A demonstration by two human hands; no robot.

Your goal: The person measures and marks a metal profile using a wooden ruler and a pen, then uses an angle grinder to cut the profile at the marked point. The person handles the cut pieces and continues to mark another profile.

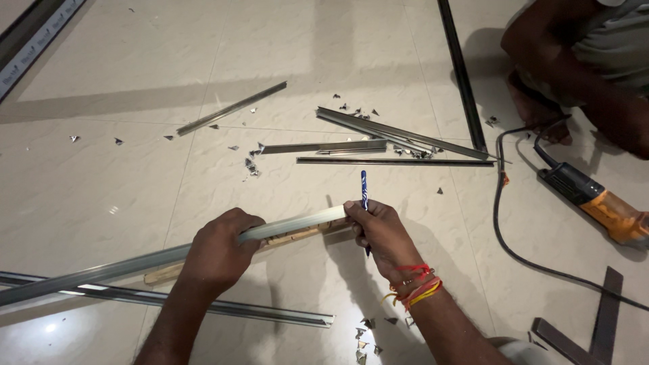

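My left hand [218, 251] grips a long silver metal strip [122, 265] that runs from the lower left up to the middle of the view. My right hand [380, 233] holds a blue pen [364, 190] upright and touches the strip's right end with its fingers. Under the strip lies a wooden stick [284, 238] on the pale tiled floor. Red and yellow threads circle my right wrist.
Several cut metal strips [378, 138] and small scraps lie ahead. A second long strip [223, 309] lies beneath my left arm. An orange power tool [595, 199] with a black cord rests at right beside another person's crouched legs [574, 61]. A dark metal square [595, 331] sits lower right.
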